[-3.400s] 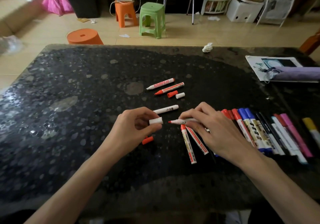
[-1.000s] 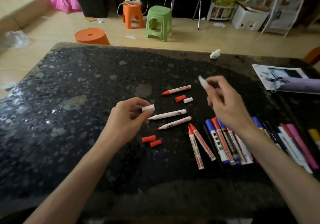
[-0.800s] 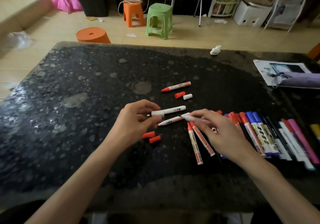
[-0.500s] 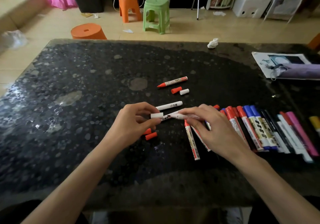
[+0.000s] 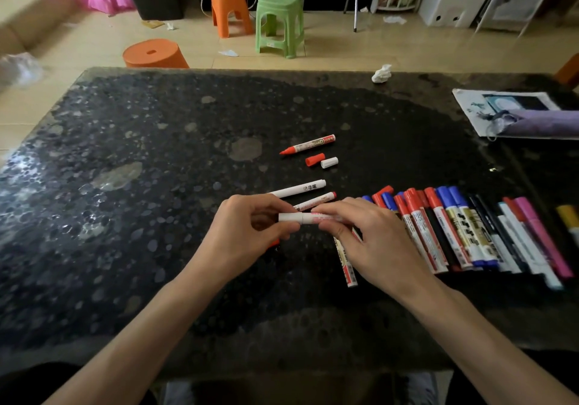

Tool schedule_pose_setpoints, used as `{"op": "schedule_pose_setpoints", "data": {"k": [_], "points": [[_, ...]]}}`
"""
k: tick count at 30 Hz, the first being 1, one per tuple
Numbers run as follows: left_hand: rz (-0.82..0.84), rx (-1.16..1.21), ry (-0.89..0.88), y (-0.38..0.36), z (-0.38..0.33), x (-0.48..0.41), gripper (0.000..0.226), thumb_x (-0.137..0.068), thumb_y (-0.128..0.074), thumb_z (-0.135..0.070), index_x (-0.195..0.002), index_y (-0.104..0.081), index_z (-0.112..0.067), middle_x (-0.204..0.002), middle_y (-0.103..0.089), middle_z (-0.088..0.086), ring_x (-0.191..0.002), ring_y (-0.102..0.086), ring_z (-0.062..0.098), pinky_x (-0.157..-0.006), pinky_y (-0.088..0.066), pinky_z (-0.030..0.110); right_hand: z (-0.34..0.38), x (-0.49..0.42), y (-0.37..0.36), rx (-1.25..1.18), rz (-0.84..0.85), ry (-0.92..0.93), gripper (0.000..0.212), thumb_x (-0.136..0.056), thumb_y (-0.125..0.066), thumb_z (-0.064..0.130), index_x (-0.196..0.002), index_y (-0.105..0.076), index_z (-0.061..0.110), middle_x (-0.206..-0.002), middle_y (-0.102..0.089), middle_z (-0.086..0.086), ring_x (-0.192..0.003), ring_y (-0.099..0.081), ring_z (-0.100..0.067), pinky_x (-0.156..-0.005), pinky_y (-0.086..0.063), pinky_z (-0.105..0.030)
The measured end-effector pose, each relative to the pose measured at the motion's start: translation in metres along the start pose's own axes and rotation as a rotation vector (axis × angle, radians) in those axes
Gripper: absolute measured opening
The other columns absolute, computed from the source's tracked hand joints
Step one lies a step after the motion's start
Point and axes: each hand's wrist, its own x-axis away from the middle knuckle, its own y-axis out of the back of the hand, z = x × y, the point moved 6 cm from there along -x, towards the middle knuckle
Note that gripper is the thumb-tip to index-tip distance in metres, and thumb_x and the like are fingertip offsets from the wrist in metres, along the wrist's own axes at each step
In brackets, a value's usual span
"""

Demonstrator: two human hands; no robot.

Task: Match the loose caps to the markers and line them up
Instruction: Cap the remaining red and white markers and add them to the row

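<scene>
My left hand [image 5: 247, 232] pinches a white cap [image 5: 289, 217] that sits on the tip of a white marker [image 5: 313, 217]. My right hand [image 5: 372, 241] grips that marker's barrel. Just behind my hands lie a white marker [image 5: 300, 189] and a red-ended marker [image 5: 316, 201], both uncapped. Farther back are an uncapped red marker [image 5: 308, 144], a loose red cap [image 5: 315, 159] and a loose white cap [image 5: 329, 162]. A row of capped markers [image 5: 463, 229] lies to the right. Another red marker [image 5: 346, 263] pokes out under my right hand.
The black speckled table [image 5: 156, 185] carries a printed sheet [image 5: 479, 104] and a purple pouch [image 5: 545, 126] at the far right, plus a crumpled tissue [image 5: 381, 73] at the back edge. Orange and green stools stand on the floor beyond.
My right hand fetched a white marker from the back and brought it to my left hand. The white cap now sits on its tip; half a second ago it was still apart.
</scene>
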Motion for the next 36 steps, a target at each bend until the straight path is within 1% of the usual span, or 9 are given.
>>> {"op": "schedule_pose_setpoints", "data": {"k": [3,7,13,16,19,22,27,33,36], "points": [[-0.005,-0.022,-0.026,-0.003,-0.002,0.005,0.015,-0.085,-0.083,-0.016,-0.097,-0.080,-0.025,-0.081,-0.079,-0.011,-0.076,-0.076,0.004,-0.080,-0.061,0.027,0.000,0.006,-0.005,0.018,-0.013,-0.012,0.028,-0.103,-0.059,0.032,-0.128,-0.071,0.029,-0.097,-0.055,0.030,-0.093,-0.055,0.007,-0.079,-0.042,-0.014],[0.009,-0.045,-0.038,-0.005,-0.004,0.007,0.013,-0.086,-0.082,-0.017,-0.094,-0.079,-0.026,-0.077,-0.078,-0.011,-0.075,-0.076,0.003,-0.076,-0.059,0.020,0.002,0.013,-0.009,-0.005,0.006,-0.023,0.030,-0.103,-0.058,0.032,-0.131,-0.070,0.029,-0.099,-0.066,0.019,-0.092,-0.060,-0.001,-0.077,-0.053,-0.026],[0.004,-0.006,-0.033,-0.005,-0.006,0.007,0.012,-0.087,-0.081,-0.014,-0.095,-0.080,-0.022,-0.077,-0.079,-0.008,-0.073,-0.077,0.006,-0.076,-0.061,0.023,0.001,0.011,-0.007,-0.038,0.013,-0.056,0.030,-0.103,-0.060,0.031,-0.131,-0.070,0.029,-0.097,-0.065,0.022,-0.089,-0.061,0.000,-0.074,-0.050,-0.023],[0.012,-0.015,-0.037,-0.005,-0.005,0.008,0.012,-0.088,-0.079,-0.014,-0.095,-0.079,-0.023,-0.076,-0.078,-0.007,-0.073,-0.076,0.006,-0.078,-0.061,0.025,-0.002,0.011,-0.008,-0.090,0.046,-0.103,0.031,-0.102,-0.060,0.034,-0.132,-0.069,0.032,-0.098,-0.069,0.019,-0.092,-0.064,-0.002,-0.078,-0.055,-0.031],[0.032,-0.010,-0.046,-0.008,-0.006,0.005,0.011,-0.094,-0.074,-0.017,-0.100,-0.077,-0.025,-0.078,-0.078,-0.005,-0.077,-0.077,0.010,-0.083,-0.062,0.034,-0.005,0.007,-0.003,-0.224,0.115,-0.164,0.031,-0.102,-0.059,0.040,-0.131,-0.070,0.035,-0.106,-0.073,0.019,-0.102,-0.067,0.000,-0.088,-0.058,-0.030],[0.021,0.084,-0.028,-0.009,-0.007,0.001,0.011,-0.098,-0.069,-0.019,-0.105,-0.075,-0.023,-0.083,-0.078,0.002,-0.076,-0.076,0.016,-0.079,-0.063,0.036,-0.004,0.003,0.002,-0.404,0.243,-0.227,0.025,-0.103,-0.058,0.038,-0.123,-0.072,0.034,-0.095,-0.074,0.017,-0.087,-0.072,-0.005,-0.077,-0.058,-0.024],[-0.004,0.308,0.098,-0.018,-0.004,0.002,0.019,-0.103,-0.058,-0.021,-0.107,-0.075,-0.015,-0.081,-0.075,0.004,-0.069,-0.069,0.012,-0.061,-0.052,0.021,-0.003,0.008,-0.003,-0.604,0.403,-0.338,0.023,-0.107,-0.052,0.034,-0.120,-0.069,0.025,-0.095,-0.077,-0.002,-0.070,-0.074,-0.023,-0.072,-0.059,-0.028],[-0.015,0.410,0.164,-0.020,-0.001,0.001,0.027,-0.105,-0.055,-0.029,-0.106,-0.075,-0.012,-0.090,-0.073,0.015,-0.076,-0.066,0.016,-0.069,-0.053,0.032,-0.003,0.016,0.003,-0.925,0.431,-0.559,0.042,-0.112,-0.035,0.040,-0.123,-0.069,0.019,-0.106,-0.079,-0.010,-0.082,-0.071,-0.028,-0.079,-0.056,-0.038],[-0.039,0.439,0.196,-0.020,-0.001,0.001,0.029,-0.105,-0.055,-0.031,-0.106,-0.074,-0.010,-0.098,-0.077,0.008,-0.079,-0.070,0.017,-0.073,-0.052,0.038,-0.008,0.019,0.009,-0.981,0.435,-0.614,0.052,-0.111,-0.031,0.047,-0.124,-0.072,0.019,-0.111,-0.079,-0.010,-0.089,-0.072,-0.029,-0.081,-0.053,-0.038]]}}
